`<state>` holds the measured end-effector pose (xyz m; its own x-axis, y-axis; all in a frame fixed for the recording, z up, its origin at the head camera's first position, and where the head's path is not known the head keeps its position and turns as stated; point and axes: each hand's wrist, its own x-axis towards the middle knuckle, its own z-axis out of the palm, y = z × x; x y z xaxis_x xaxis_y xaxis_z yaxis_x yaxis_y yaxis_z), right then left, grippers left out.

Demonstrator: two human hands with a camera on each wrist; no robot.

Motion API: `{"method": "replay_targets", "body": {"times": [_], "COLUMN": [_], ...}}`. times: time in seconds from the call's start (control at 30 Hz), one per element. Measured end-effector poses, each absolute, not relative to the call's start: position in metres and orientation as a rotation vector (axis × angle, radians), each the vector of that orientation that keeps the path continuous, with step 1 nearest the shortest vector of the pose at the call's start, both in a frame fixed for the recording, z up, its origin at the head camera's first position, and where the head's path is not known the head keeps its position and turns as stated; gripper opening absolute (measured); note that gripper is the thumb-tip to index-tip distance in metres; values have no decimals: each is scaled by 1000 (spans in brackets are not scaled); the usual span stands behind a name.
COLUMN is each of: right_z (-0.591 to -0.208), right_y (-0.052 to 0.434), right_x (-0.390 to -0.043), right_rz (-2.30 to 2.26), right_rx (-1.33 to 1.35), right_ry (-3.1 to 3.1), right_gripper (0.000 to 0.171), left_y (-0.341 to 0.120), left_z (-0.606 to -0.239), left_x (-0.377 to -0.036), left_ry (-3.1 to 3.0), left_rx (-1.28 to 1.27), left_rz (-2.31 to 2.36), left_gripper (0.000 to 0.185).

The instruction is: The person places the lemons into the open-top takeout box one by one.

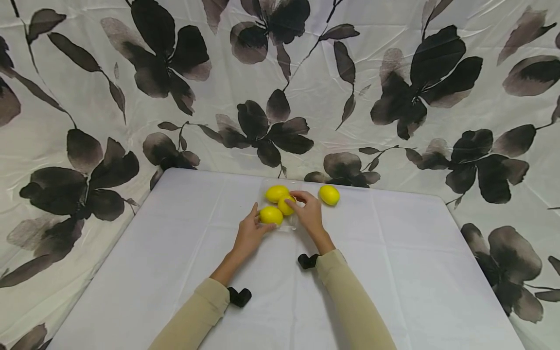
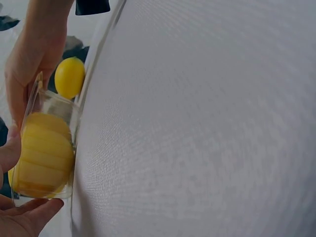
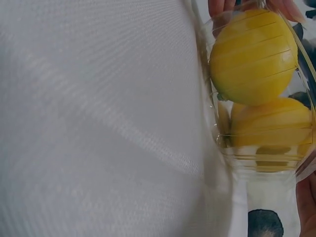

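A clear plastic container (image 1: 288,226) with ribbed walls stands near the far edge of the table. Inside it are three yellow lemons: a rear lemon (image 1: 276,193), a front lemon (image 1: 271,215) and a right-hand lemon (image 1: 286,206). My left hand (image 1: 247,236) holds the container at its left side, thumb along the front and fingers behind. With thumb and fingers, my right hand (image 1: 309,214) pinches the right-hand lemon over the container. In the left wrist view, the container wall (image 2: 74,118) stands between the two hands. Its ribbed side partly blurs the lemons.
Another lemon (image 1: 329,195) lies on the white-covered table (image 1: 393,272), right of the container and close to the far edge. Behind the table hangs a floral cloth (image 1: 341,112). A black wrist device (image 1: 239,297) sits by the left cuff, another (image 1: 308,261) by the right.
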<state>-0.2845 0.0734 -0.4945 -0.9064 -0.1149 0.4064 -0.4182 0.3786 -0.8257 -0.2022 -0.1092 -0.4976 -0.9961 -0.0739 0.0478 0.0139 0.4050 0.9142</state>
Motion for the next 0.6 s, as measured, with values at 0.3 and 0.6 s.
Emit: {"method": "replay_targets", "body": {"times": [0.3, 0.6], "right_z": [-487, -481], "right_y": [90, 119], "right_x": [-289, -297], "right_rz": [1767, 1650], "right_rx": [449, 295], "right_ry": [-2268, -2310], "right_gripper": [31, 30], "left_y": [-108, -107], "left_z": [-496, -494], "left_x": [-202, -202], "left_ry": [-2583, -2598], "left_rx": [64, 79], "left_rz": [-1653, -1639], "left_gripper": [93, 94]}}
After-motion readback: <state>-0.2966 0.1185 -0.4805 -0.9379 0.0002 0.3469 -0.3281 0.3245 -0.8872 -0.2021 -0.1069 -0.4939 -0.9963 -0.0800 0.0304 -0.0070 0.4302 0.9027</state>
